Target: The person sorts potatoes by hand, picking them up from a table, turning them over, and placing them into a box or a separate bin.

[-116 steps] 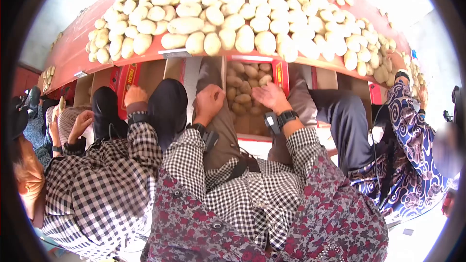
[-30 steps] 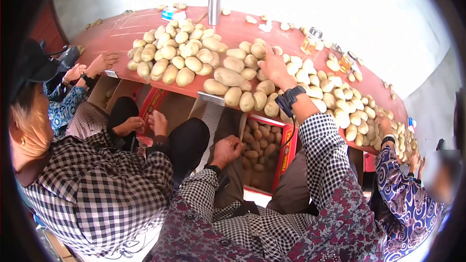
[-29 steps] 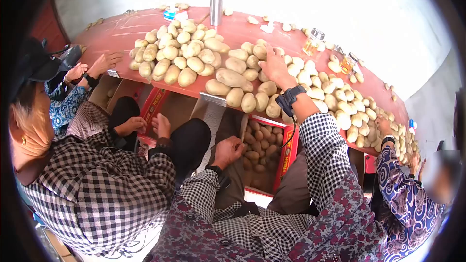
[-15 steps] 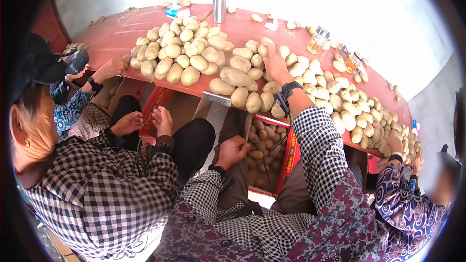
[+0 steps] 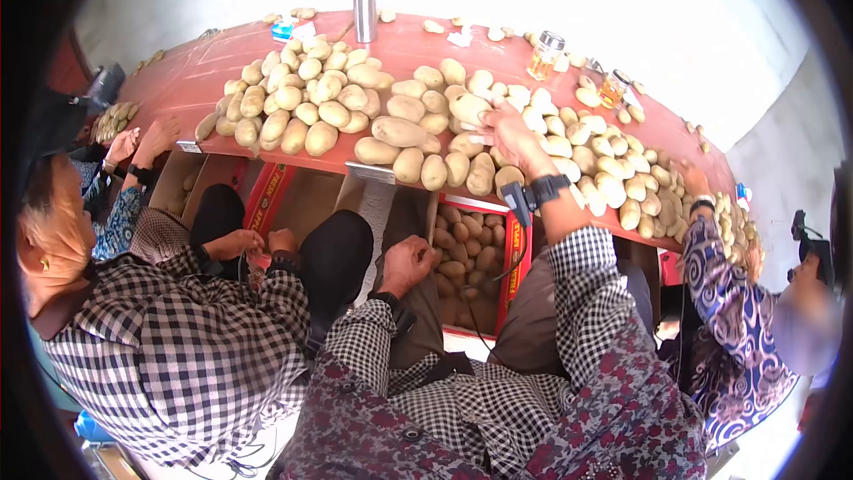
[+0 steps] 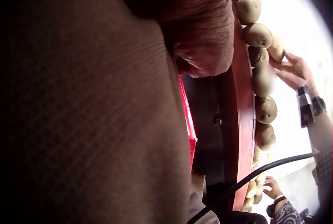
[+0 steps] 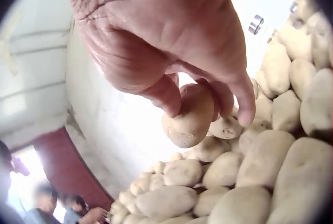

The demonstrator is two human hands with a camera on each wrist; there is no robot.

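Observation:
My right hand (image 5: 515,138) is over the potato heap on the red table (image 5: 404,34). Its thumb and fingers pinch a pale potato (image 7: 188,122), lifted over the others in the right wrist view. Several more potatoes (image 7: 265,156) lie close beneath the fingers. My left hand (image 5: 407,264) rests on my left thigh, fingers loosely curled, with nothing seen in it. In the left wrist view this hand (image 6: 203,36) is dark and close, below the table edge. Between my knees stands a red-edged cardboard box (image 5: 514,271) partly filled with potatoes (image 5: 462,244).
Potatoes (image 5: 302,93) heap along the table's front. Behind them stand a steel bottle (image 5: 365,9) and two glass jars, one (image 5: 545,58) nearer the middle. People sit on both sides, a checked sleeve (image 5: 204,338) at left. A black cable (image 5: 484,324) hangs by the box.
Earlier both hands were over the box; then the right reached into the heap. Now it has drawn back toward the table's front with a potato. The left hand stays at the thigh.

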